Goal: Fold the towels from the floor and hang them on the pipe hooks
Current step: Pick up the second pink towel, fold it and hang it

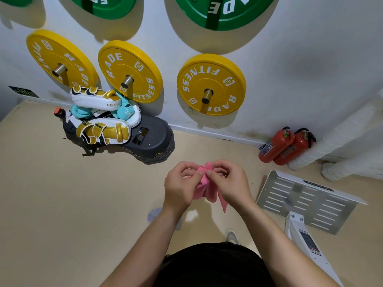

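Both hands meet above the beige floor, the left hand and right hand pinching the bunched top edge of a pink towel whose folds hang down between them. Behind stand yellow weight plates on wall pegs, boxing pads heaped on a black stool, and two red fire extinguishers beside white pipes. A white slotted platform lies at right.
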Tool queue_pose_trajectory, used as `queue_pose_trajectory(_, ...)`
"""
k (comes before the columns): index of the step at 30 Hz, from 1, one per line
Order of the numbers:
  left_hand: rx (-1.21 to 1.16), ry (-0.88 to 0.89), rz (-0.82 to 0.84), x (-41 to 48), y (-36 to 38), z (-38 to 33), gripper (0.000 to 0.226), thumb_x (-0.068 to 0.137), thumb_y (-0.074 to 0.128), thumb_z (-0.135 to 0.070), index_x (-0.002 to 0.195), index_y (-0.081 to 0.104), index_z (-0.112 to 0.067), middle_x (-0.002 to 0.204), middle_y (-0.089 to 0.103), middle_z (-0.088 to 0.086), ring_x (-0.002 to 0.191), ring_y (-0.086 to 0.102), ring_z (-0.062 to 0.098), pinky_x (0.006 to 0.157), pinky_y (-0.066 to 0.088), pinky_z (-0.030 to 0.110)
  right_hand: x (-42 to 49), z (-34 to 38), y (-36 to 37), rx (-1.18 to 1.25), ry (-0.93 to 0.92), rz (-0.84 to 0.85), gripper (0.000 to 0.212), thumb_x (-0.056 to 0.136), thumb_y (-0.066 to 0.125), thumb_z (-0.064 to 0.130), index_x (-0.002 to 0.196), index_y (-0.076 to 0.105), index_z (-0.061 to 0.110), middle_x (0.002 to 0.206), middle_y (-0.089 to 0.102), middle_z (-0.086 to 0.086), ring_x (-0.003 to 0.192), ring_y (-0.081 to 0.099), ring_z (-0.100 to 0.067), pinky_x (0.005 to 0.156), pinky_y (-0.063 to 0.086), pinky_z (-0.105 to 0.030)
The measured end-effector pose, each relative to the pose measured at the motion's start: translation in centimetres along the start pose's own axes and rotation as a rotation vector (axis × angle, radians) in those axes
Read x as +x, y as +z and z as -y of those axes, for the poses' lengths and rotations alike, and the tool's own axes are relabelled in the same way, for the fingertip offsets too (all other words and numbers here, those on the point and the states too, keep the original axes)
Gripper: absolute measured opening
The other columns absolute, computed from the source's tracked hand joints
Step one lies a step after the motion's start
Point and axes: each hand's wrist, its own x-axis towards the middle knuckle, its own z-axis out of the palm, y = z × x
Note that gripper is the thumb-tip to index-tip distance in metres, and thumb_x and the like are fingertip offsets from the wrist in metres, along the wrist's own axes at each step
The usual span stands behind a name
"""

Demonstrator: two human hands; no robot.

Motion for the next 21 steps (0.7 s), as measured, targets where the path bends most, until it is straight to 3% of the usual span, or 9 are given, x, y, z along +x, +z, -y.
queue_pose_trajectory(4,-0.021,0.037,0.022,-0.3,0.1,-0.5,0.01,0.088,0.067,-0.008,0.092,0.068,-0.017,0.07,0.069,0.006,0.069,0.07,0.027,0.073,0.061,0.05,-0.3,-0.2,0.3,-0.029,-0.024,0.038,0.018,0.087,0.068,0.004,0.094,0.077,0.018,0.079,0.074,0.006,0.072,0.066,0.0,0.067,0.047,-0.012)
queue_pose_trajectory(9,-0.085,-0.074,0.051,0.0,-0.1,-0.7,0.02,0.084,0.057,0.005,0.09,0.073,-0.005,0.071,0.069,0.016,0.063,0.062,0.027,0.071,0.057,0.048,-0.5,-0.3,0.1,-0.073,-0.046,0.052,0.02,0.088,0.066,0.005,0.094,0.076,0.021,0.085,0.074,0.009,0.078,0.063,-0.001,0.07,0.045,-0.012)
queue_pose_trajectory(13,-0.123,-0.113,0.127,-0.2,-0.5,-1.6,0.026,0.084,0.054,0.018,0.099,0.071,0.004,0.069,0.068,0.016,0.063,0.06,0.021,0.059,0.052,0.026,-0.3,-0.3,-0.2,-0.119,-0.08,0.041,0.016,0.086,0.068,0.006,0.087,0.076,0.021,0.084,0.073,0.013,0.08,0.063,-0.003,0.069,0.044,-0.014)
queue_pose_trajectory(17,-0.092,-0.077,0.104,-0.1,-0.9,-1.6,0.018,0.085,0.065,0.009,0.093,0.074,-0.003,0.073,0.073,0.011,0.068,0.066,0.019,0.066,0.055,0.03,-0.3,0.0,-0.5,-0.103,-0.1,0.071,0.01,0.087,0.071,0.009,0.086,0.077,0.017,0.08,0.073,0.013,0.075,0.065,-0.002,0.068,0.045,-0.013)
queue_pose_trajectory(21,0.102,0.148,0.086,-0.5,-1.0,-1.2,0.012,0.086,0.072,-0.002,0.087,0.077,-0.013,0.08,0.075,0.0,0.077,0.07,0.012,0.07,0.056,0.024,-0.6,-0.2,-0.2,-0.076,-0.106,0.032,0.011,0.086,0.071,0.008,0.084,0.075,0.018,0.077,0.073,0.007,0.073,0.065,-0.003,0.068,0.046,-0.013)
